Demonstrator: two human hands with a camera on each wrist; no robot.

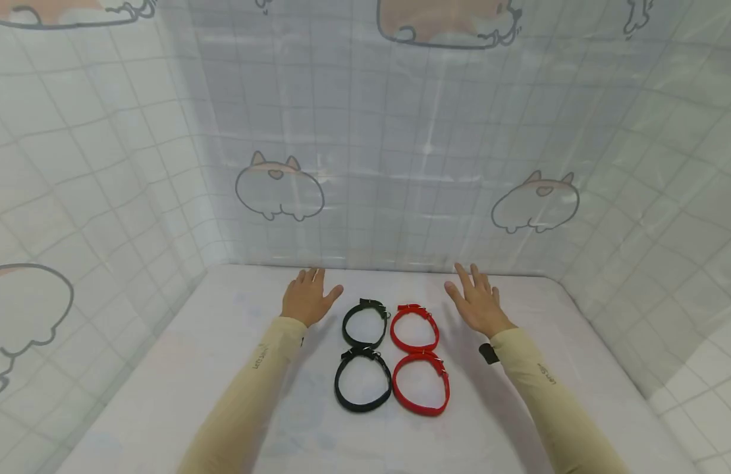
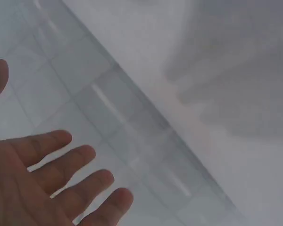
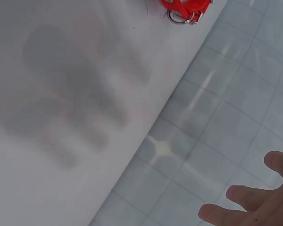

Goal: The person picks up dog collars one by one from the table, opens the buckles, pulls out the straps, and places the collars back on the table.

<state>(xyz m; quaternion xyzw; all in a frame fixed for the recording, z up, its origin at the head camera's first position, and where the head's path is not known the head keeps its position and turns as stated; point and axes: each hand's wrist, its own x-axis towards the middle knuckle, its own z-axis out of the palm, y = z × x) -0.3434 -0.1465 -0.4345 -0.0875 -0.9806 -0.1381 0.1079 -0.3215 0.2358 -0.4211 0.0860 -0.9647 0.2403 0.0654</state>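
Note:
Both hands are held out over the white table with fingers spread and nothing in them. My left hand is left of a dark green buckled collar. On the other side, my right hand is to the right of a red collar. Nearer the body lie a black collar and a second red collar. All are fastened into rings with metal buckles, laid close together in two rows. The right wrist view catches part of a red collar at its top edge.
The white tabletop ends at a back wall of gridded sheeting printed with cartoon dogs. Similar sheeting stands along the left and right sides. A small black piece shows beneath the right wrist.

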